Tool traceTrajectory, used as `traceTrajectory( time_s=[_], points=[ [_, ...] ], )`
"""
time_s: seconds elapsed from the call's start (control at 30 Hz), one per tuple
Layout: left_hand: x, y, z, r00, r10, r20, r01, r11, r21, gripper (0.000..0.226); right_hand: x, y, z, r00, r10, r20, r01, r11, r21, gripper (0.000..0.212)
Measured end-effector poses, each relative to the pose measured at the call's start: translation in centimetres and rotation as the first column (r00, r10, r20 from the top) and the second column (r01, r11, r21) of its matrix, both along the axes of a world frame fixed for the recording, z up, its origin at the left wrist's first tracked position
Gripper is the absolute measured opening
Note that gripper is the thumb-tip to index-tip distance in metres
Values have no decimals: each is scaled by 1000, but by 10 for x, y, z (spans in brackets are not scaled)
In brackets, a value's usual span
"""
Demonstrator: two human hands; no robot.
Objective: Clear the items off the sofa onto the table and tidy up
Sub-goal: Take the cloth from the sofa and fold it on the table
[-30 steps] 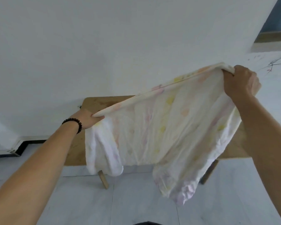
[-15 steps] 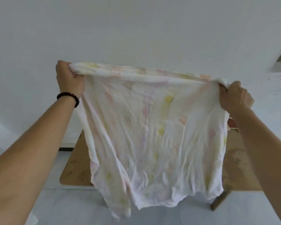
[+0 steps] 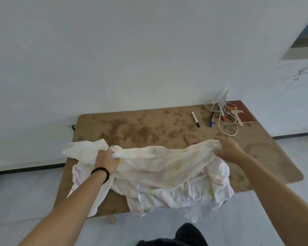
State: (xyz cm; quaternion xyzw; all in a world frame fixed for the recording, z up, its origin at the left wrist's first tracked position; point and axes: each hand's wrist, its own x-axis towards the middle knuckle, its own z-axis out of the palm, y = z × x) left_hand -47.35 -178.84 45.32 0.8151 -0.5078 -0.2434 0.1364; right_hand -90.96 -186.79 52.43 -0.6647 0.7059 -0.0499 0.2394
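Cloth (image 3: pixel 160 174), white with pale yellow and pink marks, lay crumpled on the near half of the wooden table (image 3: pixel 149 128), its lower edge hanging over the front. I had my left hand (image 3: pixel 106 159) closed around one upper corner and my right hand (image 3: pixel 228 148) gripping the other. Markers (image 3: pixel 195 119) and a white cable (image 3: pixel 228 125) lay at the far right.

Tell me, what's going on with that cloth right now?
Left hand and right hand both gripping the cloth. Cloth spread on the table, front edge hanging off. Markers and cable at the far right corner, clear of it.
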Motion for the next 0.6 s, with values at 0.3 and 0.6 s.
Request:
traceTrajectory(
  time_s=[0.3,0.6],
  points=[
    [-6,19,-85,991,131,-11,-119,929,350,33,-14,11,-106,918,-310,-247,357,917,176,39],
    [21,-143,5,865,416,-281,-460,880,-115,26,-14,-151,-80,469,-710,525,691,665,283,41]
  ],
)
